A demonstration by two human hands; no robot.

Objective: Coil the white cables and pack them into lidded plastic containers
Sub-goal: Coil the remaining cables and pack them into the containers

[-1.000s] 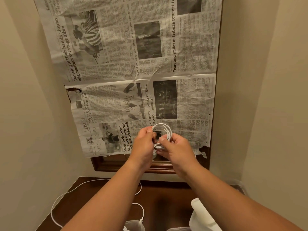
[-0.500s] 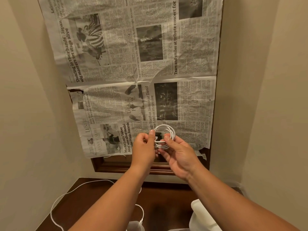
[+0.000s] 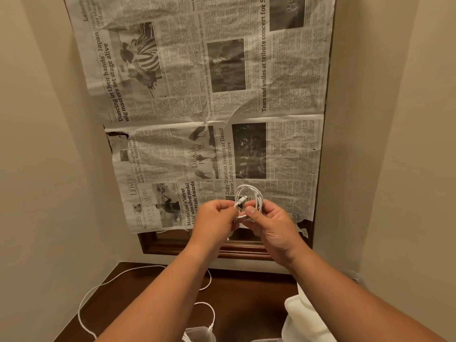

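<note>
While both bare forearms reach up from 6 o'clock, the hands meet just below frame centre in front of a papered window. Right hand (image 3: 272, 224): fingers curled shut round the lower edge of a small coiled cable (image 3: 249, 202), thumb pressed on the loops. The coil is smooth white plastic cord, several round turns stacked into a ring, upright and facing the camera. Left hand (image 3: 214, 218): fingertips pinched together on the cable's free end; the short rigid connector (image 3: 240, 201) sticks out toward 2 o'clock across the ring's opening.

Behind the hands, from 12 o'clock down to centre, crinkled newspaper sheets (image 3: 197, 95) cover the window, matte grey print with creases and a torn corner at 9 o'clock. A strip of glossy dark wooden frame (image 3: 187, 245) shows below the paper's edge.

At 6 o'clock lies a dark polished wooden tabletop (image 3: 246, 304). A second white cable (image 3: 103, 287) trails loose over it at 7 o'clock in wide slack curves, one end dropping toward a clear plastic container (image 3: 199, 334), rectangular with rounded corners, cut by the bottom edge. At 5 o'clock stands a pale translucent plastic lid (image 3: 301, 314), smooth with rounded corners, tilted, partly hidden by the right forearm. Plain cream walls (image 3: 49, 169) close in at 9 and 3 o'clock.
</note>
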